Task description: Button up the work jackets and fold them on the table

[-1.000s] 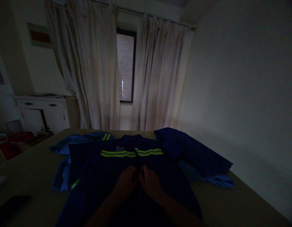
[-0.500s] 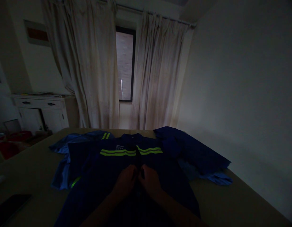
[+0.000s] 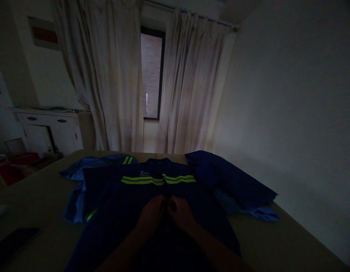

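A dark blue work jacket [image 3: 129, 211] with yellow-green reflective bands lies spread out, its collar away from me. My left hand [image 3: 154, 212] and my right hand [image 3: 179, 211] meet at its front opening, just below the chest band. Both have their fingers closed on the jacket's front edges, and the fingertips nearly touch. What exactly lies between the fingers is hidden by the hands and the dim light. Above the left band sits a small pale logo [image 3: 144, 173].
Lighter blue garments [image 3: 75, 202] lie beneath and beside the jacket. A dark phone [image 3: 16, 241] rests at the left on the tan surface [image 3: 53, 211]. A white cabinet [image 3: 64, 132], curtains [image 3: 115, 83] and a narrow window [image 3: 151, 75] stand behind; a wall [image 3: 290, 113] rises at the right.
The hands stay together at the front opening, with only a slight upward shift. The camera view has moved a little.
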{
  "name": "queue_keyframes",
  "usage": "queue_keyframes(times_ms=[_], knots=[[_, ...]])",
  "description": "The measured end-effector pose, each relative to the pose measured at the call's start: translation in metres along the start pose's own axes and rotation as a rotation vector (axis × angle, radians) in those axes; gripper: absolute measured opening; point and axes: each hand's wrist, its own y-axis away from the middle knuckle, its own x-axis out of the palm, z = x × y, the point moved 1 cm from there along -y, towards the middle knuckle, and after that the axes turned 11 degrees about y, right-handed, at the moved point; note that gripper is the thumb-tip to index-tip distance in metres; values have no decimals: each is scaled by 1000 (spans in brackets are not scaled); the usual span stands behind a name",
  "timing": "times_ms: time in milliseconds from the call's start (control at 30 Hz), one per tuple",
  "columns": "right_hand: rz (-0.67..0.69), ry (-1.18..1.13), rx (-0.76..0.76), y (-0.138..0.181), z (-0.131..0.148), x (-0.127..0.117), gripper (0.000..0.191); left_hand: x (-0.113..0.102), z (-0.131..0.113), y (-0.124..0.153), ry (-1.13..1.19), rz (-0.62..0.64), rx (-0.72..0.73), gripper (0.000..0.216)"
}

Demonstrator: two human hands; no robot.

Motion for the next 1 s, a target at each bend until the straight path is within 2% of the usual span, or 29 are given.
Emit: queue_keyframes(times_ms=[167, 267, 667, 867, 1000], knots=[[24, 14, -15, 1, 3, -2, 23, 0, -2, 0, -5, 14, 14, 33], [22, 13, -2, 1, 5, -3, 29, -1, -3, 1, -56, 22, 0, 29], [57, 51, 3, 1, 7, -5, 19, 2, 5, 1, -207, -13, -33, 23], [45, 72, 3, 1, 5, 0, 18, 1, 6, 2, -133, -57, 19, 18], [42, 81, 12, 1, 5, 0, 19, -2, 10, -2, -17, -73, -21, 26]])
